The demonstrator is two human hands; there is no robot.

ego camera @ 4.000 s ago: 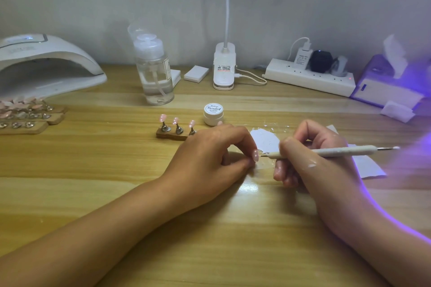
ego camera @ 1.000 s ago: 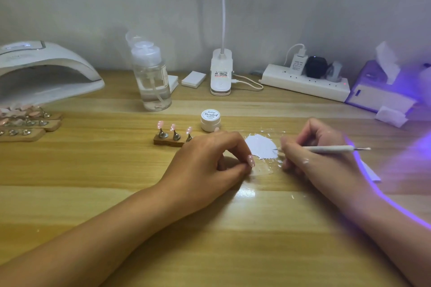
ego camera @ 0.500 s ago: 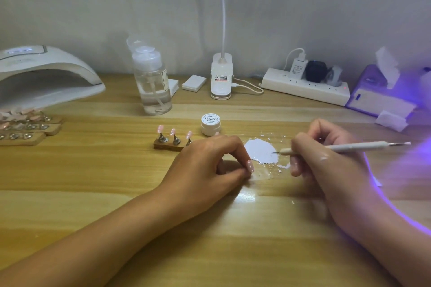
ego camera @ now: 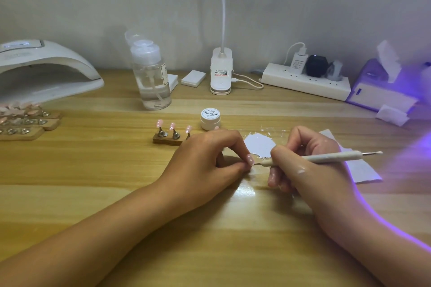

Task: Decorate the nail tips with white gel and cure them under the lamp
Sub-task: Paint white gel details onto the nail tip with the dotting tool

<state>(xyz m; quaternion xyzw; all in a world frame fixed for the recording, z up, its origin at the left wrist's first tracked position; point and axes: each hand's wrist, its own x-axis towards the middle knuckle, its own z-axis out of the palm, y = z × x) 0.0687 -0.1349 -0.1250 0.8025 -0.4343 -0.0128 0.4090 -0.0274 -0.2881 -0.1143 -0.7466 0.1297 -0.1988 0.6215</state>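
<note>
My left hand (ego camera: 207,158) pinches a pink nail tip (ego camera: 250,159) between thumb and forefinger at the middle of the desk. My right hand (ego camera: 303,163) grips a white dotting pen (ego camera: 326,158), and its fine point touches the nail tip. A white gel smear (ego camera: 260,144) lies just behind them on a clear sheet. The small white gel jar (ego camera: 210,119) stands behind the smear. A wooden holder (ego camera: 168,138) with three pink tips on stands sits to the left of the jar. The white curing lamp (ego camera: 46,70) is at the far left.
More wooden holders with tips (ego camera: 25,121) lie before the lamp. A clear pump bottle (ego camera: 151,79), a clip lamp base (ego camera: 221,74), a power strip (ego camera: 305,81) and a tissue box (ego camera: 382,91) line the back. White paper (ego camera: 361,170) lies under my right wrist. Violet light glows at the right.
My right hand has brought the pen point from the white gel smear down and left onto the nail tip. My left hand has stayed in place with the tip.
</note>
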